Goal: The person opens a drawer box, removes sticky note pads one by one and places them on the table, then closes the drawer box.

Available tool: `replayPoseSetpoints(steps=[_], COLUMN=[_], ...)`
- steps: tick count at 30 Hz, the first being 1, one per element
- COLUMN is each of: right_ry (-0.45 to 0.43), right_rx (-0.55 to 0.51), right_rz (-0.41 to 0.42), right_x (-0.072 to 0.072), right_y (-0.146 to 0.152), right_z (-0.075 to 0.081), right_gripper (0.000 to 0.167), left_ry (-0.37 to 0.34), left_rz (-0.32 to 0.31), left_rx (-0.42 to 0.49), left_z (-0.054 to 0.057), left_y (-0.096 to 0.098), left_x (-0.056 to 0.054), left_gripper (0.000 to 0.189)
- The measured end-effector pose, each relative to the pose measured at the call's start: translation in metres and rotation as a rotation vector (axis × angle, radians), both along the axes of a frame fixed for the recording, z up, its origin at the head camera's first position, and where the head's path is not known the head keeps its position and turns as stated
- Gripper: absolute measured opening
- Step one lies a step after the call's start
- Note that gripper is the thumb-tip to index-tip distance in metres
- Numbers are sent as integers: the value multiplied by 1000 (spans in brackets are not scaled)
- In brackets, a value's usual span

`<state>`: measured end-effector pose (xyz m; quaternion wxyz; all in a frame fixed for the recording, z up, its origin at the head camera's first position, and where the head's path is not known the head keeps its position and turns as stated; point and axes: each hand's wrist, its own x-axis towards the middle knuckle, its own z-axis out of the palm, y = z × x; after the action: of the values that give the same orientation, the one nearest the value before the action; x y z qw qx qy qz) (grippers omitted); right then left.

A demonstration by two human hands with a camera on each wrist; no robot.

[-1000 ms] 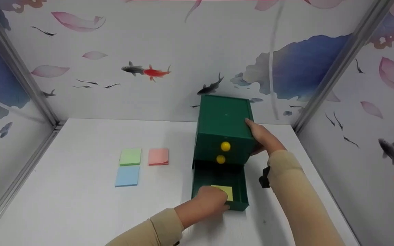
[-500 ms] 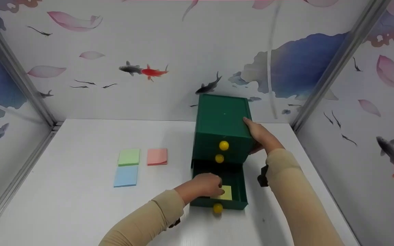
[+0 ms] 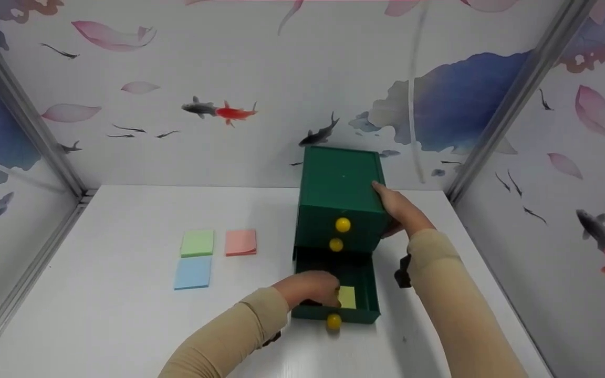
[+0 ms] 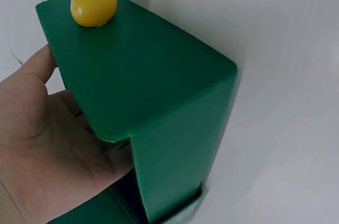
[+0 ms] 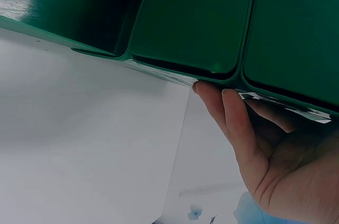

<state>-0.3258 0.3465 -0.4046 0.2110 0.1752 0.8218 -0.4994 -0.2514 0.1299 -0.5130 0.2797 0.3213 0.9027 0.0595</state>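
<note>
A green drawer cabinet (image 3: 342, 176) with round yellow knobs stands at the back, its bottom drawer (image 3: 363, 315) pulled out. Inside that drawer lies a yellow sticky note pad (image 3: 348, 297), partly covered by my left hand (image 3: 315, 287). My left fingers reach down behind the drawer front (image 4: 132, 70) and are hidden in the left wrist view; I cannot tell whether they pinch the pad. My right hand (image 3: 399, 207) rests against the cabinet's right side, thumb on the top edge. In the right wrist view, its fingertips (image 5: 233, 102) touch the side with the fingers fairly straight.
Left of the cabinet, green (image 3: 197, 243), pink (image 3: 240, 242) and blue (image 3: 193, 272) sticky note pads lie on the white table (image 3: 97, 315). Printed walls (image 3: 218, 152) with metal corner posts enclose the table at the back and sides.
My left hand has moved from the drawer's front edge into the drawer, uncovering the lowest yellow knob, then shifted slightly lower beside the yellow pad. The right hand stays on the cabinet.
</note>
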Motion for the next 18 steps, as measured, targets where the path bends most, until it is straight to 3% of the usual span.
replayPoseSetpoints(steps=[10,18], right_ry=[-3,-7], right_rx=[3,-10], right_rz=[-1,3], right_x=[0,-1], right_y=[-1,1], right_z=[-1,0], right_gripper=[89,91], left_ry=[-10,22], left_rz=[-1,59], left_rx=[73,115], left_z=[2,10], left_y=[-2,-1], left_x=[-2,-3], left_gripper=[33,22])
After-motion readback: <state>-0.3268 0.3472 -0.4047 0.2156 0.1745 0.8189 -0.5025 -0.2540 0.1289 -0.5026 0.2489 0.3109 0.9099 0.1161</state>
